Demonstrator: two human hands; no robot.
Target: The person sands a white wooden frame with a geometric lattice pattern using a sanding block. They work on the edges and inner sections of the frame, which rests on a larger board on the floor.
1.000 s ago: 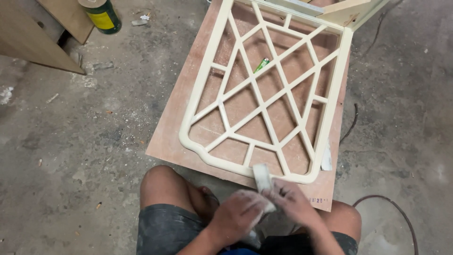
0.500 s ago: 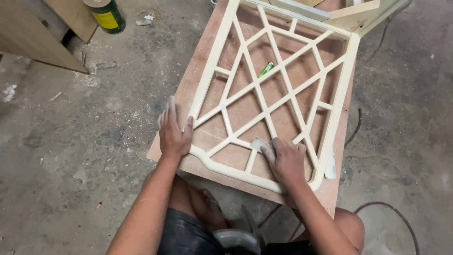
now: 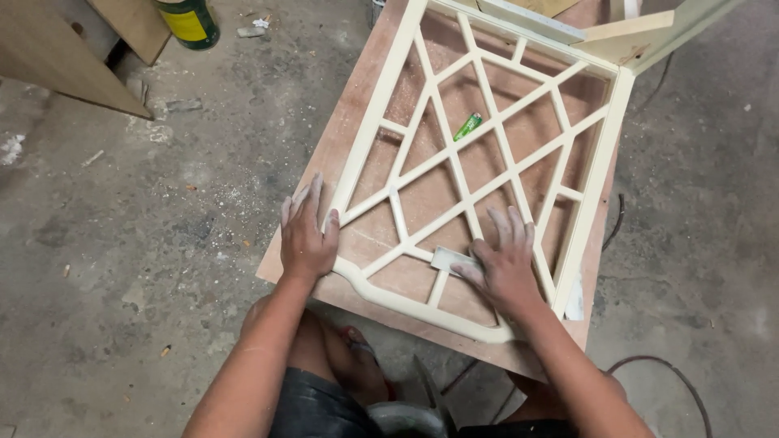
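Dusty concrete floor (image 3: 122, 268) all around, with a cream lattice frame (image 3: 487, 162) lying flat on a brown plywood board (image 3: 357, 105). Left hand (image 3: 308, 231) spread flat, fingers open, pinning the frame's 9 o'clock edge and holding nothing; right hand (image 3: 507, 264) pressing a small pale sanding pad (image 3: 451, 259) onto a lower bar around 6 o'clock, so sanding looks underway with most bars seemingly left. Hard to tell sanded bars from unsanded; frame's top corner cut off, pad partly hidden under fingers.
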